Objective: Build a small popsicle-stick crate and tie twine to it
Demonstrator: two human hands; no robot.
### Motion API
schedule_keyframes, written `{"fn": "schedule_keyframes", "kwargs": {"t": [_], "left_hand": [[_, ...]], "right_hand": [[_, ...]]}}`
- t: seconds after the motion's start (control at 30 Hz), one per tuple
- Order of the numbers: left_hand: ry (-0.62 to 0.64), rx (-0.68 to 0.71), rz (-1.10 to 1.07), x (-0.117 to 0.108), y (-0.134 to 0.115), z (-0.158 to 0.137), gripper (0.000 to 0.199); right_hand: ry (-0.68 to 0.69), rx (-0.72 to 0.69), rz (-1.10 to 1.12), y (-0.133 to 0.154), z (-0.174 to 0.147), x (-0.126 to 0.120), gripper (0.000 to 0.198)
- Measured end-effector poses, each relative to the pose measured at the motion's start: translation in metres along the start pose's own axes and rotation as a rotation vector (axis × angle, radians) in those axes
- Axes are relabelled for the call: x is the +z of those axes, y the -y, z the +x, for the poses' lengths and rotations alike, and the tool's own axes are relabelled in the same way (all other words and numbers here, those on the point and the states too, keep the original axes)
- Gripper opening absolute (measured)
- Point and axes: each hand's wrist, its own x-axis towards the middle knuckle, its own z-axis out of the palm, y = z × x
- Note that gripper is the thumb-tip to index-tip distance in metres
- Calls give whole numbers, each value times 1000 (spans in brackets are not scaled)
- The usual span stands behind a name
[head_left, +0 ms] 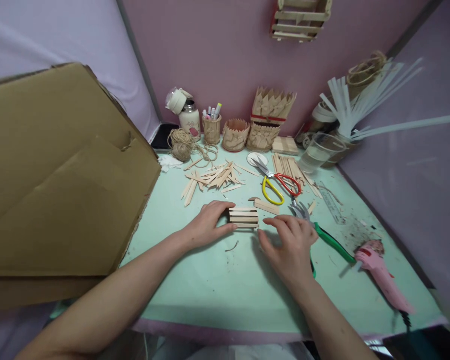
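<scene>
A small slatted crate of wooden craft sticks (243, 218) lies on the pale green table. My left hand (210, 225) grips its left end between thumb and fingers. Just off the crate's right end is my right hand (287, 240), its thumb and forefinger apart with nothing between them. Behind the right hand lie green-handled pliers (332, 242), partly covered by it. Short flat wood pieces (267, 206) lie just beyond the crate. Scissors with one red and one yellow handle (272, 176) rest farther back.
A large cardboard sheet (60, 185) stands at the left. Cut stick scraps (217, 177) and a twine ball (182, 145) lie behind. A pink glue gun (384, 275) is at the right. A plastic cup (320, 152) and glue sticks (345, 110) stand at the back right.
</scene>
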Motion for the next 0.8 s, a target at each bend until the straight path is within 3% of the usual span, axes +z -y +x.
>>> {"fn": "schedule_keyframes", "kwargs": {"t": [0.8], "left_hand": [[3, -33, -18, 0, -1, 2, 45]], "right_hand": [[175, 131, 120, -3, 5, 9, 18]]}}
